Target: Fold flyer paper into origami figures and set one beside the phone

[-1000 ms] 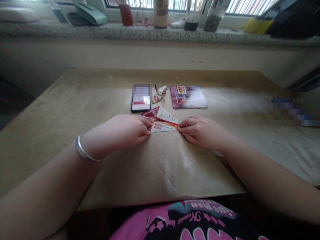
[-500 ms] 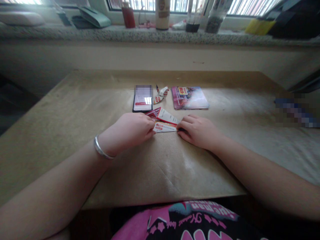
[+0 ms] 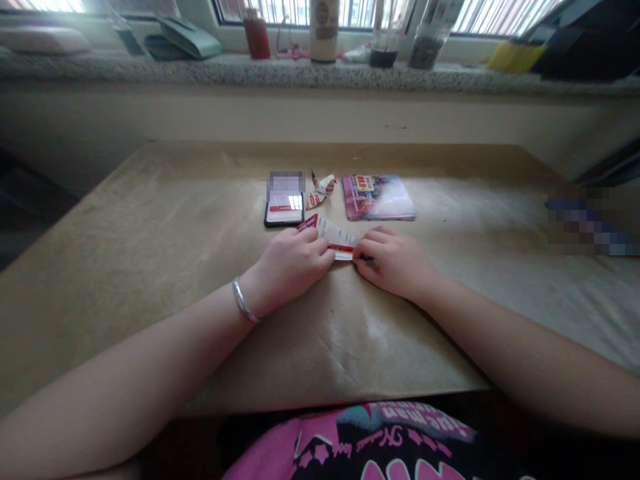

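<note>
Both hands meet over one small piece of folded paper [image 3: 341, 233], which lies flat on the table [image 3: 300, 353], about midway between its near and far edges. The left hand [image 3: 295, 263], with a silver bracelet [image 3: 244, 301] at its wrist, lays curled fingers across the paper's left part; its thumb is hidden, so I cannot tell whether it grips or only presses. The right hand [image 3: 393, 260] pinches the narrow right tip between thumb and fingertips. White, printed and edged in red, the paper has a darker red corner pointing toward the table's far edge. Just beyond the left hand lies a phone [image 3: 285, 211], screen up, and near it, on the side of the table's right edge, a crumpled-looking folded paper figure [image 3: 321, 191]. Farther along that way sits a pink and blue stack of leaflets [image 3: 380, 197]. Past the table's far edge, a speckled sill [image 3: 280, 72] carries a red bottle [image 3: 257, 38] and a pale bottle [image 3: 324, 33].
</note>
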The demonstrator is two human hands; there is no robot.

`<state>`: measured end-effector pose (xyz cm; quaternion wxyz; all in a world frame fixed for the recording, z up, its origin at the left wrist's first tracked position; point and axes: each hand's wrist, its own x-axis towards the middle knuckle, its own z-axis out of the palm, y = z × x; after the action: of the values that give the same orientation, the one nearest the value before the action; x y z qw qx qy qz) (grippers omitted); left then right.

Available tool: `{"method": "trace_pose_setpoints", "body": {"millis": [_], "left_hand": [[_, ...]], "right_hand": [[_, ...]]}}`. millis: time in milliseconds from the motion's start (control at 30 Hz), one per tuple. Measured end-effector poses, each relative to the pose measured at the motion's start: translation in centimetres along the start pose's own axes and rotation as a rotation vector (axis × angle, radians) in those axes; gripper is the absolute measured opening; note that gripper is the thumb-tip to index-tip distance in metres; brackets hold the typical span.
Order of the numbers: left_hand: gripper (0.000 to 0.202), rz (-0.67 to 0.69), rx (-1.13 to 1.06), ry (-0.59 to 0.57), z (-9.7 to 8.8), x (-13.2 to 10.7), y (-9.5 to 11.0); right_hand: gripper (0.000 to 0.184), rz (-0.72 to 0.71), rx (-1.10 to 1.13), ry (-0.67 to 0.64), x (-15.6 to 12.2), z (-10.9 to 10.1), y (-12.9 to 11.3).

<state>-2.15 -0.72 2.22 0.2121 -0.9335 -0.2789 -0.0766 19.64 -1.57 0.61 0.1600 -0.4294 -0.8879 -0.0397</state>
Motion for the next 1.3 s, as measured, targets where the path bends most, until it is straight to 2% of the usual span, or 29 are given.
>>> {"method": "trace_pose_setpoints", "body": {"millis": [100, 167, 367, 567, 867, 1300], "left_hand": [[0.02, -0.047, -0.026, 0.131, 0.9, 0.1, -0.2], [0.021, -0.094, -0.053, 0.157, 1.2, 0.1, -0.2], [0.025, -0.106, -0.221, 0.206, 1.3, 0.2, 0.1], [0.023, -0.21, -0.444, 0.222, 1.4, 0.4, 0.4], [0.015, -0.229, -0.576, 0.301, 1.5, 0.3, 0.1], [0.015, -0.239, -0.605, 0.345, 1.3, -0.3, -0.8]], "right_hand": [[0.014, -0.007, 0.013, 0.082, 0.2, 0.0, 0.1], [0.012, 0.004, 0.037, 0.133, 0.2, 0.1, 0.1], [0.005, 0.077, 0.189, 0.174, 0.5, 0.5, -0.3], [0.009, 0.086, 0.341, 0.18, 0.6, 0.5, -0.7], [0.009, 0.145, 0.359, 0.216, 0.6, 0.5, -0.1], [0.009, -0.009, 0.279, 0.263, 0.1, 0.1, 2.8]]}}
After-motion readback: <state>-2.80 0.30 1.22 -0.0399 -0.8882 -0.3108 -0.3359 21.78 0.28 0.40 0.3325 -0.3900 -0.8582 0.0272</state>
